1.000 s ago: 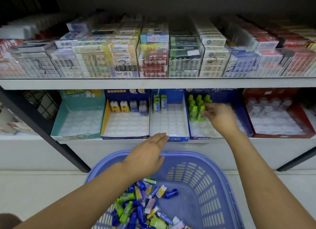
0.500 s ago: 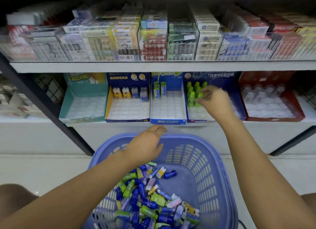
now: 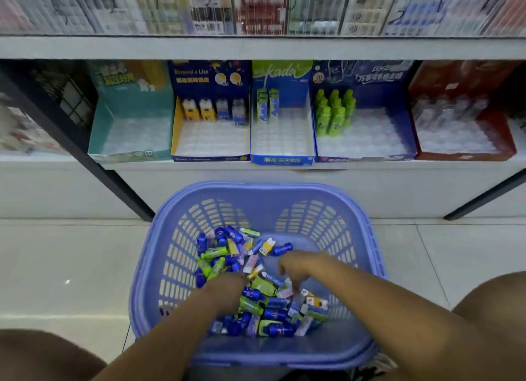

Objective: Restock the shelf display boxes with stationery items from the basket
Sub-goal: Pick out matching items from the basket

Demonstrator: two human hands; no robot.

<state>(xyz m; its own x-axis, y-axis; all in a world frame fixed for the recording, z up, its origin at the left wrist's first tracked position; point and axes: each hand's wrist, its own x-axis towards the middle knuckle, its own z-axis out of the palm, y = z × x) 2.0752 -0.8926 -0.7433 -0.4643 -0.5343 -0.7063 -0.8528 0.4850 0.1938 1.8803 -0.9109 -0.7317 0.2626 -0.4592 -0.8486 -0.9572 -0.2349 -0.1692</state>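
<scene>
A blue plastic basket (image 3: 256, 188) stands on the floor below the shelf, holding a pile of small stationery items (image 3: 264, 304) in blue, green, yellow and pink. My left hand (image 3: 227, 286) is dug into the left of the pile, its fingers hidden among the items. My right hand (image 3: 299, 269) hangs over the pile's middle with fingers pointing down and spread, touching the items; it is blurred. On the lower shelf, the dark blue display box (image 3: 364, 156) holds several green bottles (image 3: 334, 113).
Other display boxes line the lower shelf: a teal one (image 3: 131, 151), a blue-and-yellow one (image 3: 210, 156) with a few small bottles, a blue one (image 3: 281, 160) with two cartons, a red one (image 3: 464, 153). Packed clear boxes (image 3: 262, 8) fill the upper shelf. My knees frame the basket.
My right hand has left the green bottles in the dark blue box and dropped into the basket. My left hand has sunk from the basket's far rim into the pile. The view tilted down.
</scene>
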